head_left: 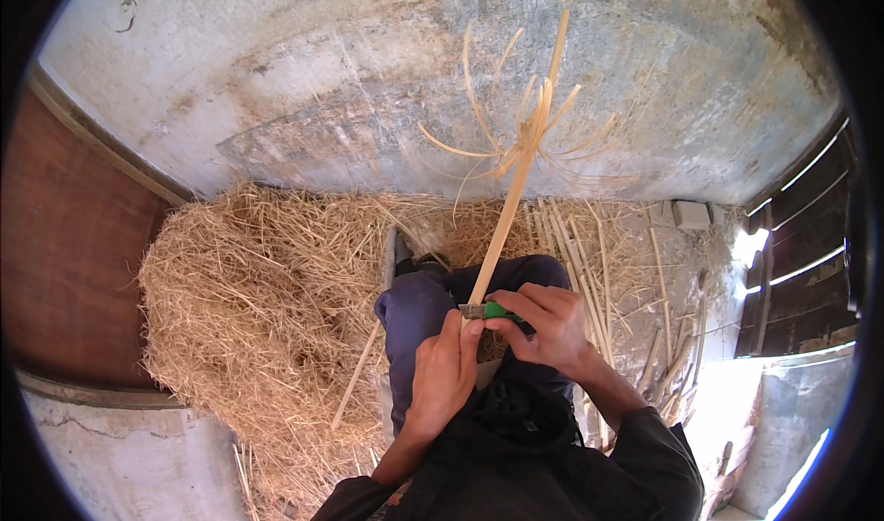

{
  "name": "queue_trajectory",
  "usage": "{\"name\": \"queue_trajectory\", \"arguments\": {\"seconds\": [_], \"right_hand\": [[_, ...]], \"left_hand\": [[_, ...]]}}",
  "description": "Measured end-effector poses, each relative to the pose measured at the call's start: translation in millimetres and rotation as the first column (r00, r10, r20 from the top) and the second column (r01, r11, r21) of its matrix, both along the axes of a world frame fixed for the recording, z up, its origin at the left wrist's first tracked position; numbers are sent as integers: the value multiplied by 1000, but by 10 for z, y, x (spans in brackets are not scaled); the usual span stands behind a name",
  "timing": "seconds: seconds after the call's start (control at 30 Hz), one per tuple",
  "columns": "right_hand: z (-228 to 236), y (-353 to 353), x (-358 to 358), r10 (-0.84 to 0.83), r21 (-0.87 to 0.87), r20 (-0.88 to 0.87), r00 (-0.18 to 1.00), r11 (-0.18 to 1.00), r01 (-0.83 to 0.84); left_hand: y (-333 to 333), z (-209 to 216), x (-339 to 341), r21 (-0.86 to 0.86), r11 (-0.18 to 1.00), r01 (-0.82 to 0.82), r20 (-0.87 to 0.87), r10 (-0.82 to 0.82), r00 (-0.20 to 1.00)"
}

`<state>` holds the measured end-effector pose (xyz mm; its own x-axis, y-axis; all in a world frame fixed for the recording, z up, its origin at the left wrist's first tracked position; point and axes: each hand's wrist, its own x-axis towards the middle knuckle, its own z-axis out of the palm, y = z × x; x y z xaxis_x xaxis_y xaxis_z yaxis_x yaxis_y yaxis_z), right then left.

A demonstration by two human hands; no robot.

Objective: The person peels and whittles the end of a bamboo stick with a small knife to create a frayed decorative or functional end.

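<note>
A long pale bamboo strip (503, 226) runs up and away from my lap, with thin curled shavings (525, 148) fanning out along its far part. My left hand (440, 374) is closed on the near end of the strip, thumb and fingers pinching it. A knife with a green handle (499, 311) is gripped in my right hand (550, 326). Its short grey blade (472, 312) lies across the strip, close beside my left fingertips. The near end of the strip is hidden behind my fingers.
A big heap of straw-like shavings (267, 291) covers the floor on the left. Several long bamboo sticks (603, 291) lie to the right of my knees. A stained wall (368, 88) stands ahead, with a grey block (691, 215) at its foot. Dark slats (801, 263) are at the far right.
</note>
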<state>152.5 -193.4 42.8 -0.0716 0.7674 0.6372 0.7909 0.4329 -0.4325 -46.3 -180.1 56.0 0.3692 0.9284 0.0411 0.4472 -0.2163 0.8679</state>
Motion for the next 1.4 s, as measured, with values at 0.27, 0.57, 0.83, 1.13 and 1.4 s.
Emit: {"name": "queue_trajectory", "arguments": {"seconds": [0.27, 0.57, 0.83, 1.13, 1.4], "right_hand": [[66, 14, 21, -26, 6, 31, 999, 1000, 26], [47, 525, 1050, -554, -261, -171, 815, 823, 504], [-326, 284, 776, -318, -404, -408, 856, 903, 143], [-280, 78, 311, -121, -280, -908, 400, 887, -367], [-155, 166, 49, -76, -190, -897, 435, 955, -226]], "left_hand": [[18, 79, 33, 44, 999, -2, -22, 2, 1000], [-375, -70, -208, -55, 997, 48, -59, -51, 997], [26, -311, -336, -397, 900, 182, 309, -56, 949], [205, -299, -266, -712, 494, 499, 539, -72, 839], [170, -96, -145, -627, 609, 485, 570, -66, 819]]}}
